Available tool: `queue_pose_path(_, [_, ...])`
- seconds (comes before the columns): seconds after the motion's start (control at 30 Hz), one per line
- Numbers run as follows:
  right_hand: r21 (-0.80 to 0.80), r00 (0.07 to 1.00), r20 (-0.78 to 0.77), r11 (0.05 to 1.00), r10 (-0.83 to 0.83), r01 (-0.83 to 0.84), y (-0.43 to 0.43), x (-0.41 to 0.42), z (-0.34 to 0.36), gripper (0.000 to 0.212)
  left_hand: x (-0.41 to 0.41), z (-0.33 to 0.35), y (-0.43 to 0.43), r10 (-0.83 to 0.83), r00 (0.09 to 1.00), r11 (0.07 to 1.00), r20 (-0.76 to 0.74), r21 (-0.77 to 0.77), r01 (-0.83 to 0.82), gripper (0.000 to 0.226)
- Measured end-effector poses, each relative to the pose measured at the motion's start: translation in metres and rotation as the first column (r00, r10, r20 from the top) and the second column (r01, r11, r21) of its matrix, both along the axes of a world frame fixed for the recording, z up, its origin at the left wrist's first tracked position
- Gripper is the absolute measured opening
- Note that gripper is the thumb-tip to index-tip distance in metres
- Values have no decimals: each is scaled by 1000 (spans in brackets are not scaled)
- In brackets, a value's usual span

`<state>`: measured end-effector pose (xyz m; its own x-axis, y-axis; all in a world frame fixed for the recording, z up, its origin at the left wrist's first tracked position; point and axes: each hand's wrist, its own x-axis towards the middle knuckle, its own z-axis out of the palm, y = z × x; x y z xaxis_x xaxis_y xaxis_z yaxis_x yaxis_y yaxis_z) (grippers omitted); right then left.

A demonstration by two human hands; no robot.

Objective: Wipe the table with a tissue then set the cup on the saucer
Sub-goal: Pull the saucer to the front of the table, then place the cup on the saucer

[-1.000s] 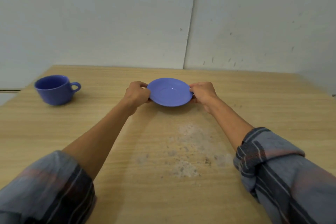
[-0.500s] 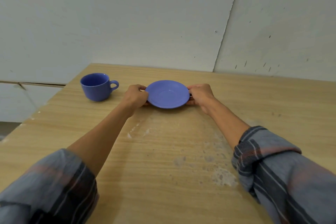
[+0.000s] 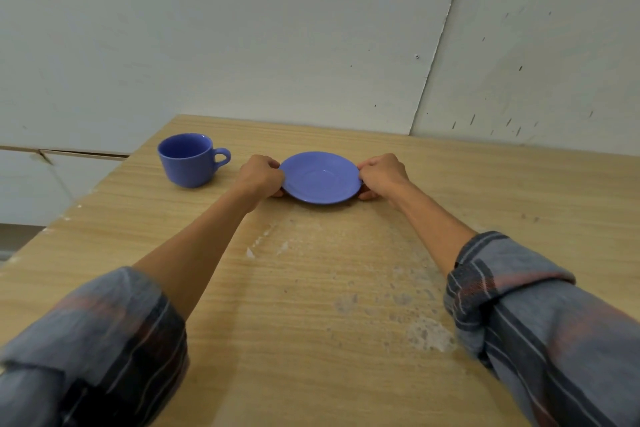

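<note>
Now both hands, left (image 3: 261,174) and right (image 3: 381,174), pinching opposite saucer (image 3: 320,177) rims, cup (image 3: 189,165) apart leftward.

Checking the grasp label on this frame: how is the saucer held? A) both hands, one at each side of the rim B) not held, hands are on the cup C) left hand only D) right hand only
A: the left hand and the right hand each grip an opposite edge of the saucer, while the cup stands untouched off to the left on the table.
</note>
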<state>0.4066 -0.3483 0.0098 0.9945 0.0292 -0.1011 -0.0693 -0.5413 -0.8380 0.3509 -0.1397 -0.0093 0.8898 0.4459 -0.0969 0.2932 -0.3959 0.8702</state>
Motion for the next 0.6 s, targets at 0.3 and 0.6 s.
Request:
queue_pose_path(0.3, [-138, 939, 262, 972, 221, -190, 48, -26, 24, 31, -49, 33, 10, -41, 996, 938, 78, 346, 12, 29])
queue_pose_path(0.6, [-108, 867, 216, 893, 449, -436, 140, -47, 31, 15, -91, 59, 82, 22, 936, 886, 351, 427, -181, 25])
